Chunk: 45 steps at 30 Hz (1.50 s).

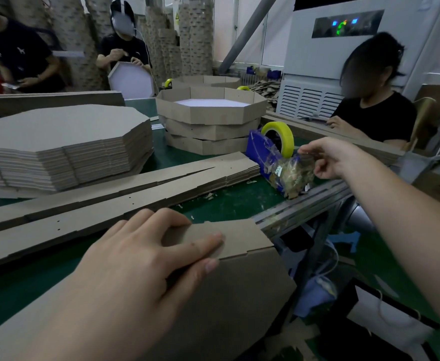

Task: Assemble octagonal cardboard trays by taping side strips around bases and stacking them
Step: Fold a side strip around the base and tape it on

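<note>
- My left hand lies flat, pinning the brown cardboard side strip to the brown octagonal cardboard base at the green table's near edge; I'd keep that seam tight.
- My right hand pinches the clear tape at the blue tape dispenser; I'd pull straight.

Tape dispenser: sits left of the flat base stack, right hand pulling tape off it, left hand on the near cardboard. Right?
No. Head view shows the tape dispenser right of the flat base stack, not left. The rest holds: right hand pinches tape at it, left hand rests on the near cardboard.
</note>
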Motion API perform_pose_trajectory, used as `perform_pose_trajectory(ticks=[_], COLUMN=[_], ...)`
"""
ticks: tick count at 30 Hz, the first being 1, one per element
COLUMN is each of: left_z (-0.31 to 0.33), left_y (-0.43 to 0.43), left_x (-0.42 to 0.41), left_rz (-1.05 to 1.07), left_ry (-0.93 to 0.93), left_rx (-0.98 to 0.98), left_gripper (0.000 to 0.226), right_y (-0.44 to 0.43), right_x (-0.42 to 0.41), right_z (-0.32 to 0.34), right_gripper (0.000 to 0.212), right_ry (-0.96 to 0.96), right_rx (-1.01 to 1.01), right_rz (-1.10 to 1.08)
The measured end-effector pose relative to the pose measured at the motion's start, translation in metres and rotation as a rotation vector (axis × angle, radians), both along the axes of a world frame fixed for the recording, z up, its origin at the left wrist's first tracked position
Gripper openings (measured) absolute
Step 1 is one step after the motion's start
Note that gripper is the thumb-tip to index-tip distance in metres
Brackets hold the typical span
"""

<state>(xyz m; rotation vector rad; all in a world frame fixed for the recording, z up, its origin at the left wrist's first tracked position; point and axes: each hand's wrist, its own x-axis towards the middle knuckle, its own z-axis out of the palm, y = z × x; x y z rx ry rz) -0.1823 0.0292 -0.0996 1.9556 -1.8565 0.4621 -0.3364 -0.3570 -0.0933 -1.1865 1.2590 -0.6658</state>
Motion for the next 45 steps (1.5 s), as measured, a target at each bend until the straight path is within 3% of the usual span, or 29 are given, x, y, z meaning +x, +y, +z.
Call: perform_pose_trajectory(ticks=[4, 13, 18, 20, 22, 24, 26, 28, 32, 35, 39, 42, 45], left_z=[0.001, 0.0, -0.002, -0.001, -0.001, -0.001, -0.001, 0.0, 0.003, 0.005, 0.006, 0.006, 0.005], left_y=[0.0, -0.002, -0.005, -0.005, -0.005, -0.004, -0.003, -0.003, -0.004, -0.004, -0.003, -0.002, 0.0], left_x=[0.0, 0.003, 0.004, 0.004, 0.004, 0.003, 0.002, 0.001, 0.001, 0.002, -0.001, -0.003, -0.004], left_rz=[0.003, 0.007, 0.009, 0.011, 0.012, 0.011, 0.011, 0.007, -0.006, 0.011, 0.027, 0.031, 0.028], left_ry=[0.001, 0.002, -0.005, -0.013, -0.012, -0.002, 0.004, 0.009, 0.014, -0.001, -0.023, -0.018, -0.022], left_rx=[0.006, 0.006, 0.001, 0.009, 0.012, 0.006, -0.002, 0.001, 0.028, 0.044, 0.036, 0.026, 0.013], left_gripper=[0.036, 0.035, 0.035, 0.036, 0.036, 0.037, 0.037, 0.037, 0.034, 0.032, 0.03, 0.028, 0.028], right_y=[0.002, 0.003, 0.016, 0.022, 0.027, 0.029, 0.033, 0.049, 0.121, 0.194, 0.277, 0.305, 0.313], right_x=[0.002, -0.005, -0.019, -0.023, -0.024, -0.029, -0.036, -0.041, -0.033, -0.025, -0.019, -0.003, 0.012], right_z=[-0.005, -0.003, -0.033, -0.046, -0.053, -0.055, -0.054, -0.049, -0.031, -0.016, -0.013, -0.029, -0.043], right_gripper=[0.021, 0.002, 0.031, 0.042, 0.035, 0.017, 0.018, 0.025, 0.012, 0.006, 0.022, 0.019, 0.035], right_ry=[-0.099, -0.217, -0.567, -0.583, -0.369, 0.038, 0.403, 0.501, 0.247, -0.074, -0.432, -0.491, -0.541], right_rx=[0.036, -0.052, -0.212, -0.258, -0.34, -0.464, -0.556, -0.651, -0.852, -0.798, -0.574, -0.302, -0.112], right_rz=[-0.051, -0.027, -0.063, -0.051, -0.089, -0.164, -0.207, -0.196, -0.099, 0.131, 0.271, 0.268, 0.145])
